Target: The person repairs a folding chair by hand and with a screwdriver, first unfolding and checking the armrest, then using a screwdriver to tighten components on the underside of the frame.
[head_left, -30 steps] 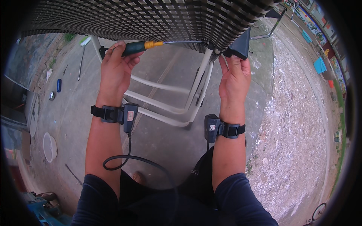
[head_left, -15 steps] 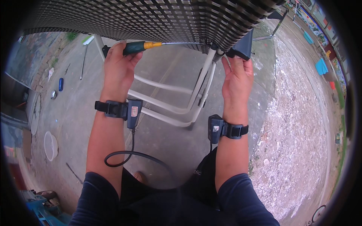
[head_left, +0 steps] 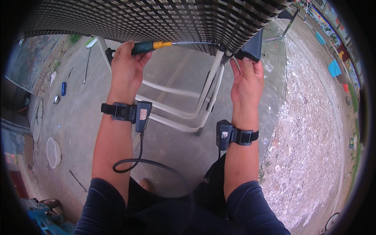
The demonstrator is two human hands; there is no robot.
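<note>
A chair with a black-and-silver woven seat and back (head_left: 156, 23) and a white tubular frame (head_left: 172, 106) fills the top of the view. In my left hand (head_left: 128, 64) is a screwdriver (head_left: 147, 47) with a dark green and yellow handle. Its long metal shaft points right, and the tip reaches the frame joint (head_left: 221, 50) beside the woven edge. My right hand (head_left: 247, 80) is closed on the underside of a black armrest (head_left: 252, 46), close to that joint. The fingertips there are partly hidden behind the armrest.
On the concrete at left lie a blue cylinder (head_left: 64, 89), a white basin (head_left: 53, 152) and a long-handled brush (head_left: 87, 62). Pale rubble ground (head_left: 305, 137) stretches along the right. A teal container (head_left: 334, 69) stands farther off. A dark cable (head_left: 156, 160) loops from my left wrist.
My left hand and the screwdriver have shifted slightly right and up, toward the frame joint. The right hand stays at the armrest.
</note>
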